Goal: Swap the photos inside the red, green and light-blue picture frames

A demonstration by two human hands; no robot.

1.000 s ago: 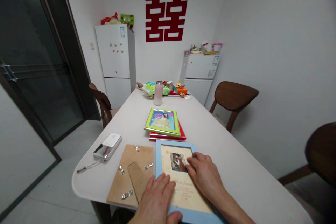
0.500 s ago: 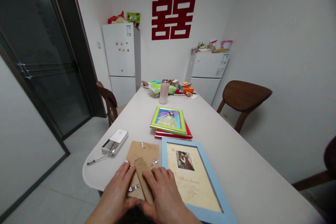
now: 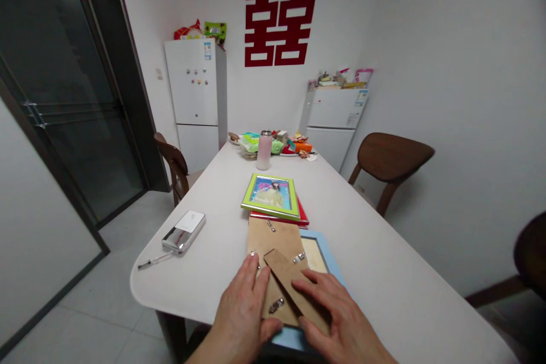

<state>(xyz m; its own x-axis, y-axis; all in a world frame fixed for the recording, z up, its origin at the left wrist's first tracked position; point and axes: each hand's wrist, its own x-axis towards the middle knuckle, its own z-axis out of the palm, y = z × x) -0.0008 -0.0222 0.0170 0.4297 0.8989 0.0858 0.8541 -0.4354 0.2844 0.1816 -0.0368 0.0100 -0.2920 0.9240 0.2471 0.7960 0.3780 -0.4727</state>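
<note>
A brown backing board [image 3: 275,242] with metal clips and a fold-out stand lies over the light blue picture frame [image 3: 325,251] at the table's near edge, covering most of it. My left hand [image 3: 243,314] rests flat on the board's left side, thumb at its near edge. My right hand [image 3: 341,321] lies flat on the stand and the board's right side, fingers stretched out. Just beyond sits a green frame [image 3: 270,195] with a picture, stacked on a red frame [image 3: 302,217].
A silver power bank [image 3: 183,231] with a cable lies at the left of the white table [image 3: 384,284]. A pink bottle [image 3: 264,149] and snacks stand at the far end. Brown chairs [image 3: 390,162] flank the table; two white fridges stand behind.
Both hands left the blue frame, took the backing board from the table at its left, and moved it right onto the frame. The frame's insert is now mostly covered.
</note>
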